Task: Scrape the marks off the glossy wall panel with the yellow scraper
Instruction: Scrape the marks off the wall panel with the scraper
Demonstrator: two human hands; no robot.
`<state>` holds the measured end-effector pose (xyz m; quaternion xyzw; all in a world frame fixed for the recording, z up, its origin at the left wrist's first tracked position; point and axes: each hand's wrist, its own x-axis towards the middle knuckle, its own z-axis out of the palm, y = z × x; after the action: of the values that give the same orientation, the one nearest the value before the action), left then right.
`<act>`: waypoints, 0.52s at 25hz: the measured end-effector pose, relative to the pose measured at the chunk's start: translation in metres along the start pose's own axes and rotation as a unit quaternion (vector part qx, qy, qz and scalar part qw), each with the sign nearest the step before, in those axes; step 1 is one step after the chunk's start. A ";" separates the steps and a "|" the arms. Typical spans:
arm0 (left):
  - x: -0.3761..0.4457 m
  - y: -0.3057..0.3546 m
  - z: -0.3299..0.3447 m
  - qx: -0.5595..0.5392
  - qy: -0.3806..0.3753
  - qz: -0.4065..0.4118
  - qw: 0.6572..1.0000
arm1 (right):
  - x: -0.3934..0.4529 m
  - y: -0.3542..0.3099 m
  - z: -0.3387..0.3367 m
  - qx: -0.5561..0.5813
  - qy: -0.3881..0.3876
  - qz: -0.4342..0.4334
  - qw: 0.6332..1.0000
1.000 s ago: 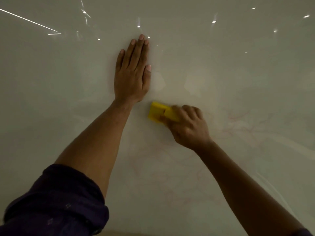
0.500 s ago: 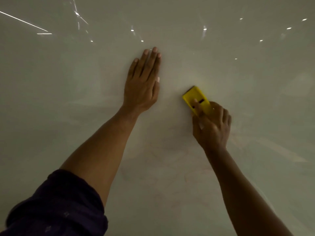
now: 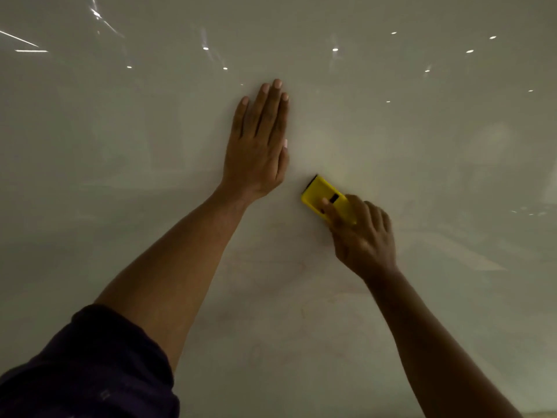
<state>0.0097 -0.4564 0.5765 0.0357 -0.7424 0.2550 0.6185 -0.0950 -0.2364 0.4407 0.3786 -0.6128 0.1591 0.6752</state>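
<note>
Yellow plastic is showing between the two hands: the scraper (image 3: 327, 198) is lying flat against the glossy panel (image 3: 422, 146), its dark blade edge pointing up and left, just right of the left hand's wrist. The right hand (image 3: 363, 236) is gripping it from below, thumb pressing its face beside a small dark slot, the other fingers curling over its far side. The left hand (image 3: 259, 146) is lying open and flat on the panel, fingers together and pointing up. A dark sleeve (image 3: 90, 366) is covering the left upper arm. Small light reflections are glinting above both hands.
</note>
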 end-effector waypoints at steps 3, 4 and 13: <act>0.005 0.003 -0.001 -0.017 -0.010 0.037 0.999 | 0.008 0.022 -0.004 0.013 0.045 0.218 0.975; 0.009 0.007 -0.001 -0.027 -0.013 0.071 0.997 | 0.007 0.014 -0.003 0.014 0.047 0.253 0.966; 0.021 0.047 0.003 -0.047 -0.040 0.104 0.993 | -0.029 0.011 -0.003 -0.006 0.012 0.179 0.984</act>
<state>-0.0154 -0.4118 0.5802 -0.0604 -0.7775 0.2809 0.5595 -0.1064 -0.2200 0.4165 0.2570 -0.6633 0.2782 0.6455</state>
